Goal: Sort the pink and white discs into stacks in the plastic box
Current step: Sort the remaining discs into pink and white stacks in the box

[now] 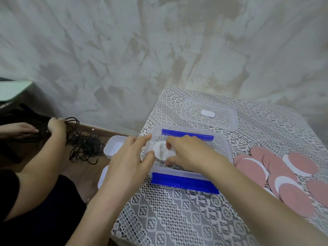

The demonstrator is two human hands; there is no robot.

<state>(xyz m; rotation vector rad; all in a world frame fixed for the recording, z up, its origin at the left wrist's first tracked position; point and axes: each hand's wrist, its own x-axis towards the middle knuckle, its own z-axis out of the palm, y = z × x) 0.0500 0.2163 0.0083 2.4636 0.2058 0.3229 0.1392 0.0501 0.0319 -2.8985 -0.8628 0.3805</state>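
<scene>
The discs look like thin, flat cut-outs, pink on one face and white on the other. They are probably very light, a little bendy and easy to slide off one another, so a pile is best taken by its rim, with fingertips on opposite edges, not pressed from above.

The right hand (188,153) reaches down into the plastic box (179,172). Its fingers (169,143) curl over the far edge of a small stack of discs (160,150), and its thumb (168,163) meets the near edge, so the hand clasps the stack by its rim. The stack's top face is white and it sits at the left end of the box, directly under these fingertips.

Just left of them, the left hand (127,162) rests against the box's left end, its fingers mostly straight. The forefinger (145,138) lies along the far corner and the thumb (150,155) touches the near part of that wall. It seems to be steadying the box and grips nothing.

Beyond the fingers runs a blue clip (186,135) on the far rim, with a second blue clip (184,183) on the near rim. To the right of the right wrist, loose discs (291,197) lie overlapping on the lace-covered table (177,219), not yet sorted. Farther back lies the clear lid (225,119).

Left of the left hand sit white trays (113,146). Past them, another person's hand (55,125) holds a tangle of black cord (83,144).
</scene>
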